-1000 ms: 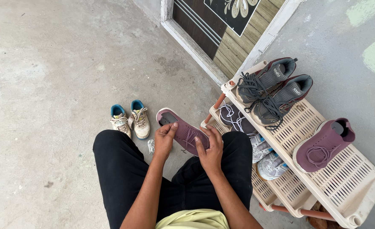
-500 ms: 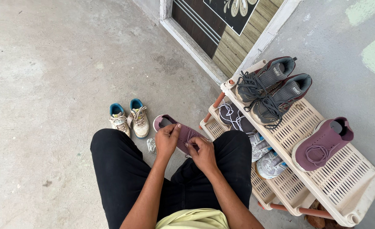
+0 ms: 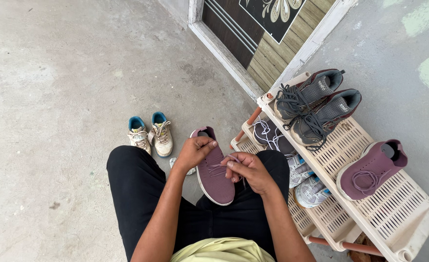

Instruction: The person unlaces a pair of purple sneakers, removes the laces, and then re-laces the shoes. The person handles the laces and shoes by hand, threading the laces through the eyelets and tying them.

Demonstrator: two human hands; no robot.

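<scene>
Mauve knit, with laces to match: that is the shoe (image 3: 213, 171) you have across your lap, between your black-trousered thighs, its toe pointing back at you and its heel toward the concrete floor (image 3: 64, 82). From your head camera, your left hand (image 3: 195, 151) is curled over the shoe's collar beside the opening, fingers closed against the upper and holding it in place. Your right hand (image 3: 249, 170) sits at the shoe's right edge over the lacing, thumb and fingers pinched shut on a lace (image 3: 224, 164) that runs from the eyelets into the fist; a loose end hangs below the knuckles. Just past your left knee, two small white trainers (image 3: 150, 135) with blue linings stand side by side on the floor, and a crumpled bit of clear wrapper (image 3: 174, 162) lies next to them. To your right is a cream slatted rack (image 3: 394, 204) against the wall. Its top shelf carries a pair of grey lace-up trainers (image 3: 316, 107) at the far end and the other mauve shoe (image 3: 372, 170) nearer you, well apart from them. On the lower shelf, a dark shoe with white laces (image 3: 269, 134) and pale grey trainers (image 3: 305, 183) show partly under the top shelf. A patterned door (image 3: 258, 24) stands beyond the rack.
</scene>
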